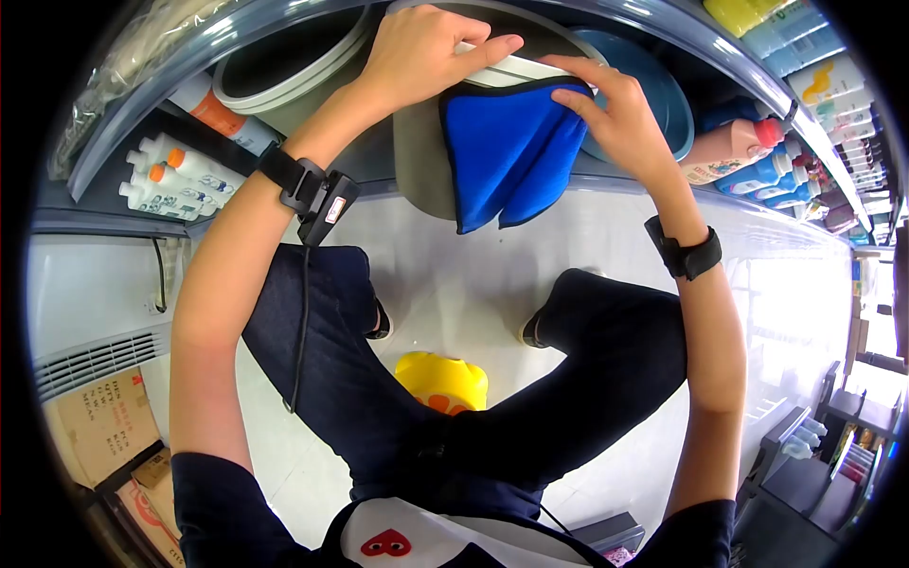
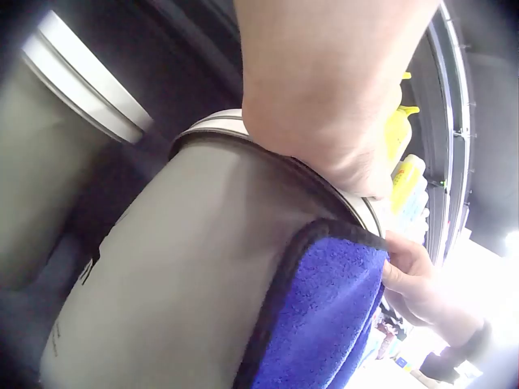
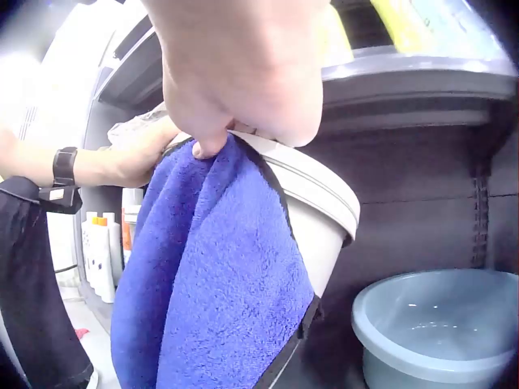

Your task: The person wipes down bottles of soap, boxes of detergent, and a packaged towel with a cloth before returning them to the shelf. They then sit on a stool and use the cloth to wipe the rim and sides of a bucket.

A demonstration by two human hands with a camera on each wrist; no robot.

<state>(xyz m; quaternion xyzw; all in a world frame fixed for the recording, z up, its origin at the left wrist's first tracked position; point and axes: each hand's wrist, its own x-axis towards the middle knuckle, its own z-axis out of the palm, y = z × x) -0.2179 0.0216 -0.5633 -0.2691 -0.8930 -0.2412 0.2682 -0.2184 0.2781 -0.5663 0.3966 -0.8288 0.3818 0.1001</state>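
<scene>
A blue cloth with black edging (image 1: 511, 147) hangs over the near side of a grey bucket (image 2: 170, 243) with a white rim (image 3: 316, 190). My right hand (image 1: 620, 118) pinches the cloth's top edge at the rim between thumb and fingers; the right wrist view shows the thumb on the blue pile. My left hand (image 1: 426, 52) lies over the rim to the left of the cloth, its fingers curled round the rim and partly hidden. The bucket stands tilted on the shelf.
Another grey bucket (image 1: 294, 76) stands at the left and a blue-grey basin (image 3: 438, 324) at the right. White bottles (image 1: 180, 180) and a pink bottle (image 1: 729, 147) flank them. The shelf edge (image 1: 663, 38) runs above. A yellow stool (image 1: 442, 379) is between the legs.
</scene>
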